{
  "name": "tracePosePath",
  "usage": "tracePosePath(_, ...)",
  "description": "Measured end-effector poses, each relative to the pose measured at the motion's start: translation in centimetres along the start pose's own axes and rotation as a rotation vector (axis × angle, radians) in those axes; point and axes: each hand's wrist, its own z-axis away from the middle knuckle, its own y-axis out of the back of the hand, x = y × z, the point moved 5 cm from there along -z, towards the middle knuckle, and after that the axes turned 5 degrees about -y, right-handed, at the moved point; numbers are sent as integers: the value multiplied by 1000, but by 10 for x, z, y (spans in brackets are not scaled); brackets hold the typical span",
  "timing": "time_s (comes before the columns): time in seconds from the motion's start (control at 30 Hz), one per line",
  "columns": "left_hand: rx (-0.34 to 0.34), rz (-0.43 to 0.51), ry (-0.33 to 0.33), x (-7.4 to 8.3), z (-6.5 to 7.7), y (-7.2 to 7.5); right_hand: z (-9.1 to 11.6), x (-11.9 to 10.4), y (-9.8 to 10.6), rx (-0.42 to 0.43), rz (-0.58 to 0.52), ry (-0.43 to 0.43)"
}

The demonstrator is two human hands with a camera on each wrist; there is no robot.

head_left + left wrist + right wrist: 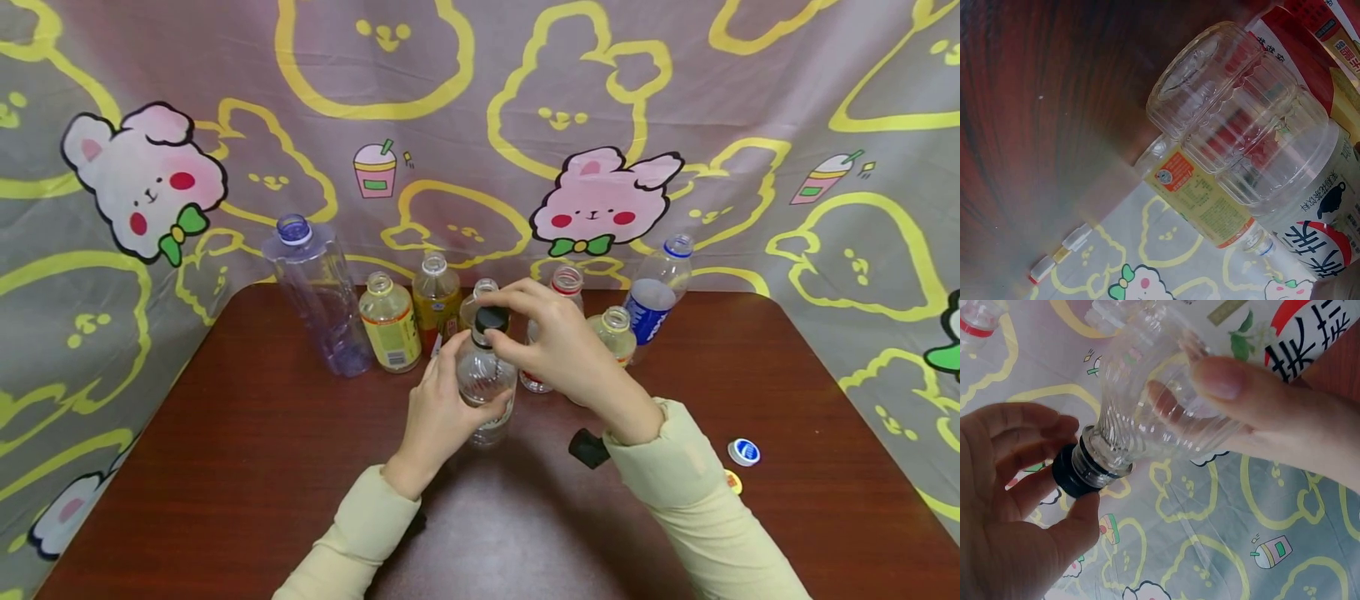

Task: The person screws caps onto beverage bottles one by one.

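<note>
A cartoon-printed cloth (450, 112) hangs behind a reddish-brown table (247, 467). In the middle of the scene, the left hand (441, 410) has its grip wrapped round a clear bottle (480, 375); the right hand (566, 342) has its grip pinching a black cap (492, 318) at that bottle's mouth. Beyond, uncapped bottles (390, 325) stand in a row. A blue-and-white cap (744, 452) lies at right, near the right sleeve (678, 467).
</note>
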Motion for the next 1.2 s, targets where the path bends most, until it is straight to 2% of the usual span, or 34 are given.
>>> tracePosePath(0.5, 0, 3, -1, -2, 0, 0, -1, 1, -4, -3, -3, 21)
tracePosePath(1.2, -16, 30, 33, -4, 1, 0, -1, 5, -4, 19, -23, -103)
